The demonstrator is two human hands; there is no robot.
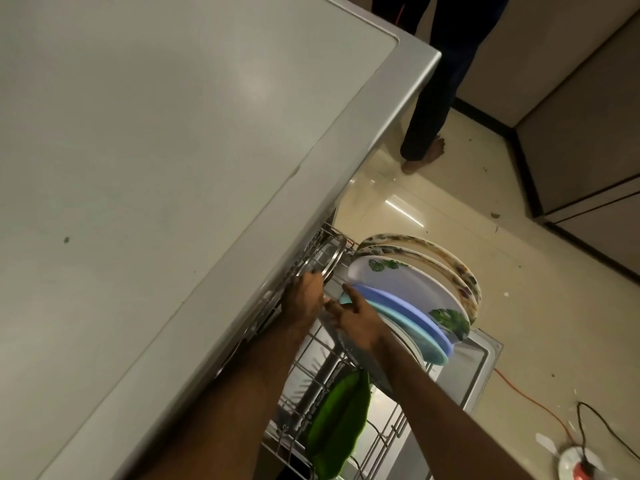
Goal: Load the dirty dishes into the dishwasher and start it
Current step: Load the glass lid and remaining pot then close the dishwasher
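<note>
The dishwasher's lower rack (311,351) is pulled out below the grey dishwasher top (156,168). In it stand two floral plates (433,254), a white leaf-print plate (408,289), a blue plate (408,313) and a light turquoise plate (401,327). A green leaf-shaped dish (339,420) stands nearer me. My left hand (303,301) grips the rim of a steel-rimmed glass lid (334,258) at the rack's far end. My right hand (358,318) holds the edge of a clear glass plate (367,365) beside the blue plate; the plate is blurred and partly hidden by my wrist.
The open dishwasher door (474,368) lies under the rack. Another person's legs and bare feet (424,150) stand on the tiled floor behind the dishwasher. An orange cable (530,400) and a white plug socket (581,465) lie on the floor at right. Cabinets (588,133) line the right.
</note>
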